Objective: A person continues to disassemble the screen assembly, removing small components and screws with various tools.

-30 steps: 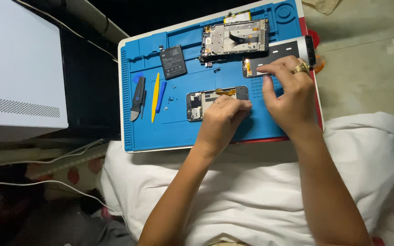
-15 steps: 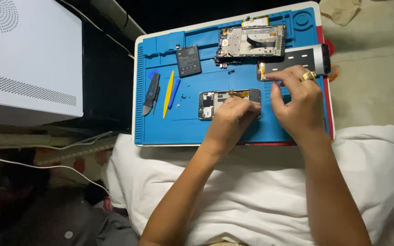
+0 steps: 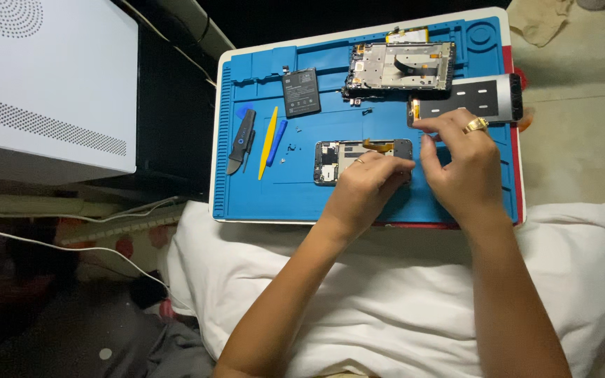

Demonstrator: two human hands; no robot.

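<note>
phone board (image 3: 358, 159) lies near the middle of the blue repair mat (image 3: 302, 196), left hand (image 3: 365, 189) resting on its right half, fingers curled down onto it and pinning it, not lifting. right hand (image 3: 460, 168) hovers just beside the board's right end, thumb and forefinger pinched near the orange flex (image 3: 379, 145) at the top edge; cannot tell if anything tiny sits in the pinch. ring on that hand. silver back cover (image 3: 477, 98) lies just above the right hand, touching a fingertip or nearly so. bare metal frame (image 3: 400, 68) at the mat's top, black battery (image 3: 301, 92) left of it, dark pry tool (image 3: 241, 140), yellow spudger (image 3: 269, 140) and blue spudger (image 3: 278, 133) in a row on the left, loose screws (image 3: 292, 148) near them. mat sits on a white worktop (image 3: 246, 49) over a white pillow (image 3: 386, 294).

judgement: step is fine work on the flex at the board's end; best to keep the left hand flat so the board can't slide, lift the flex straight and gently, keep clear of the loose screws.

versus earlier frames: right hand has come off the silver cover and drawn toward the board, left hand stays on the board, view shifted so the mat sits more centred
</note>
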